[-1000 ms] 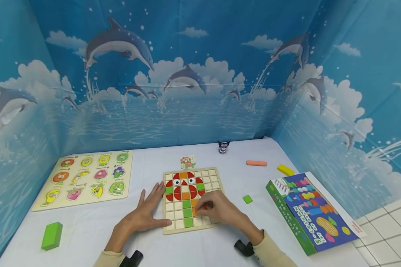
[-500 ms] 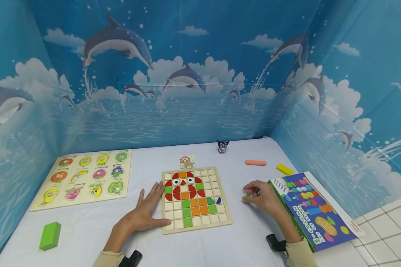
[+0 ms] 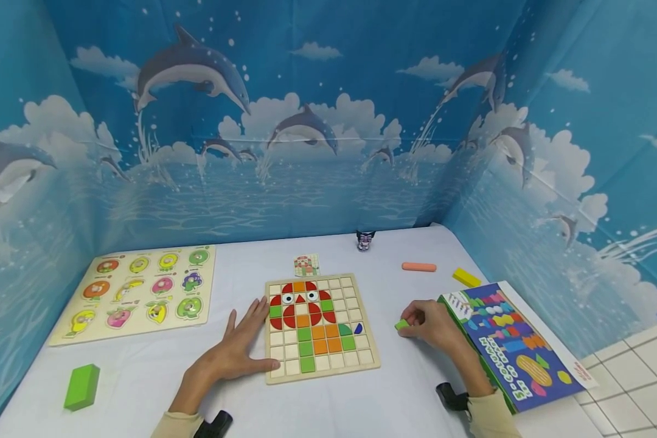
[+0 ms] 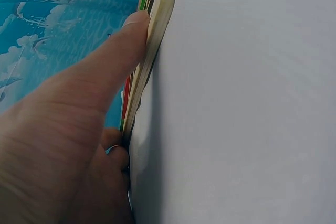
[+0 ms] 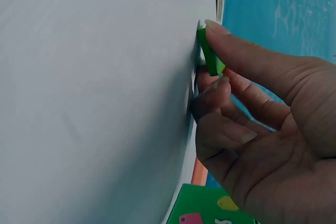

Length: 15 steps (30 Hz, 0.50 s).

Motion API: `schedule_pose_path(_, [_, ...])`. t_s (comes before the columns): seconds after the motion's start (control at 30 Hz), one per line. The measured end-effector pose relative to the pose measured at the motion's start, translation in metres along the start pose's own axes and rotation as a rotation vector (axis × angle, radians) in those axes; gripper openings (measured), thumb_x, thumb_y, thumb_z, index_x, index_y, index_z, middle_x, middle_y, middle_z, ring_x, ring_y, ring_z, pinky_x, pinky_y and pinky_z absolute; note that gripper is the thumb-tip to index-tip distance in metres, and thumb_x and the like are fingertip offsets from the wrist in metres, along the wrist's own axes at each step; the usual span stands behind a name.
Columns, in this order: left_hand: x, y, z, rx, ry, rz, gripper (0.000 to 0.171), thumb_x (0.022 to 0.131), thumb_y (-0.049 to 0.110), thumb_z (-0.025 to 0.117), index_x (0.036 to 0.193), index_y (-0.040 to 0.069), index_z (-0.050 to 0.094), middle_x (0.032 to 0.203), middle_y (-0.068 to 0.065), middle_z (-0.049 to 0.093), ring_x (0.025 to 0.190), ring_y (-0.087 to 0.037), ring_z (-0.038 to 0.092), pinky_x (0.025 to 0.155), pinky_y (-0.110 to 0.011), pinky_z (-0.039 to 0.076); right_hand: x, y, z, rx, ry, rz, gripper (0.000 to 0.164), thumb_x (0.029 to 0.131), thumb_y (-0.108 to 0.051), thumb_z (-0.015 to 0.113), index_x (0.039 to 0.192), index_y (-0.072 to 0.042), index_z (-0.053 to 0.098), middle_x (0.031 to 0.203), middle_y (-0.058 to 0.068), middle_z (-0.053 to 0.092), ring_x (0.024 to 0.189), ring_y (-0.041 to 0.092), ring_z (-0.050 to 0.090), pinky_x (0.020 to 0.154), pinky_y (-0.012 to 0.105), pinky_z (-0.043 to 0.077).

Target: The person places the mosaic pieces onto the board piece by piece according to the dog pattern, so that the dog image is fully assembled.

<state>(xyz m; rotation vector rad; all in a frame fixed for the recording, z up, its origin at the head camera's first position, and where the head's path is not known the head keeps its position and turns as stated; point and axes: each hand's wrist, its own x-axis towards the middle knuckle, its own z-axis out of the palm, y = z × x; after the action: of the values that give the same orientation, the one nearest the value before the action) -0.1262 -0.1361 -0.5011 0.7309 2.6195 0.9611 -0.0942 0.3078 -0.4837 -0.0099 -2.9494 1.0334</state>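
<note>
My right hand (image 3: 431, 325) pinches a small green square tile (image 3: 402, 324) between thumb and fingers, just above the white table. In the right wrist view the green tile (image 5: 210, 52) stands tilted at the thumb tip. My left hand (image 3: 239, 350) lies spread along the left edge of a wooden grid board (image 3: 372, 359), its fingertips and thumb touching the frame. On the board, red, orange and green tiles and two eye tiles make a figure. A blue piece (image 3: 358, 328) sits in a cell at the right. The left wrist view shows the thumb (image 4: 137, 27) on the board's rim.
Behind the board lies a small picture card (image 3: 306, 265). A fruit puzzle board (image 3: 137, 292) and a green block (image 3: 82, 387) are at the left. At the right are a colourful box (image 3: 517, 350), a yellow block (image 3: 466, 278), an orange stick (image 3: 418, 267) and a small figurine (image 3: 364, 241).
My right hand has left the board, moved right to the loose green tile, and now holds it tilted off the table. The left hand has stayed at the board's edge.
</note>
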Motion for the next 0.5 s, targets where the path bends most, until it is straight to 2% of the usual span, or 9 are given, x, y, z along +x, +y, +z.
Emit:
schedule_pose_path(0.17, [0.0,0.0,0.0,0.005,0.0,-0.005,0.126,0.082,0.052,0.091,0.174,0.009,0.016,0.182,-0.01,0.008,0.168,-0.035,-0.002,0.13,-0.064,-0.017,0.0,-0.012,0.003,0.112,-0.056,-0.14,0.013,0.087,0.001,0.087,0.094,-0.008,0.079,0.081,-0.003,0.069,0.075,0.014,0.06,0.066,0.022,0.053])
schedule_pose_path(0.33, [0.001,-0.001,0.0,0.005,-0.002,-0.012,0.126,0.082,0.053,0.091,0.174,0.009,0.016,0.182,-0.01,0.007,0.168,-0.034,-0.003,0.13,-0.063,-0.017,0.001,-0.035,0.017,0.241,-0.208,-0.283,0.01,0.093,0.0,0.082,0.101,-0.005,0.084,0.091,0.001,0.079,0.07,0.01,0.061,0.058,0.022,0.054])
schedule_pose_path(0.4, [0.001,-0.001,0.0,0.001,-0.005,-0.013,0.126,0.083,0.053,0.091,0.174,0.009,0.016,0.182,-0.01,0.007,0.168,-0.034,-0.004,0.13,-0.063,-0.018,0.0,-0.046,0.025,0.267,-0.268,-0.311,0.01,0.093,-0.001,0.082,0.101,-0.006,0.085,0.095,0.002,0.081,0.07,0.009,0.061,0.056,0.021,0.053])
schedule_pose_path(0.5, [0.001,-0.001,0.0,-0.002,-0.004,-0.014,0.126,0.083,0.053,0.091,0.174,0.009,0.016,0.182,-0.009,0.007,0.168,-0.034,-0.004,0.13,-0.063,-0.018,0.0,-0.059,0.036,0.277,-0.326,-0.364,0.008,0.092,-0.003,0.084,0.097,-0.009,0.086,0.096,-0.001,0.082,0.074,0.007,0.062,0.062,0.02,0.056])
